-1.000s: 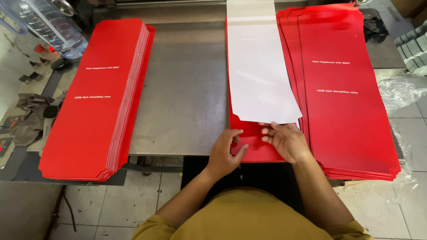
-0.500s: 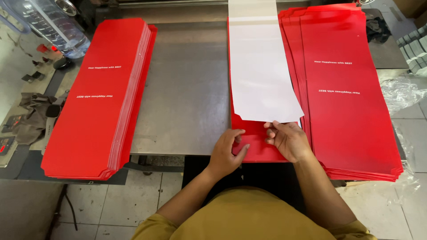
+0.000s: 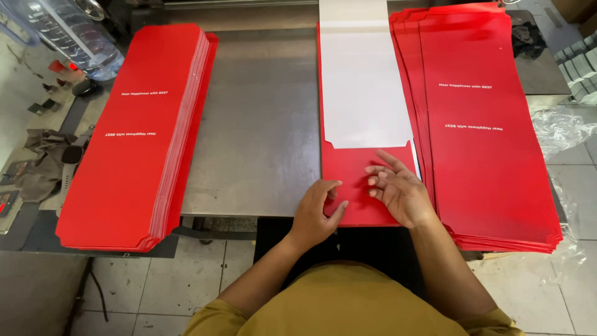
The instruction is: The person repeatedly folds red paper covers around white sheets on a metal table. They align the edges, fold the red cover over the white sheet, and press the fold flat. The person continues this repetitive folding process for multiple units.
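A long card sheet lies in front of me on the metal table (image 3: 261, 124), its white inner face (image 3: 364, 87) up and its near red flap (image 3: 357, 171) folded over. My left hand (image 3: 317, 211) presses flat on the flap's near left corner. My right hand (image 3: 398, 190) rests on the flap with fingers spread, holding nothing. A fanned stack of red card sheets (image 3: 485, 124) lies just right of the sheet. A neat stack of the same red sheets (image 3: 140, 130) lies at the table's left end.
A clear plastic water jug (image 3: 68, 37) stands at the far left. Dark rags and small tools (image 3: 43, 162) lie on a low surface to the left. Crumpled clear plastic (image 3: 569, 127) hangs at the right. Tiled floor lies below the table edge.
The red flap now covers more of the white sheet's near end. My right hand let go of the white edge and spread flat on the flap; my left hand barely moved.
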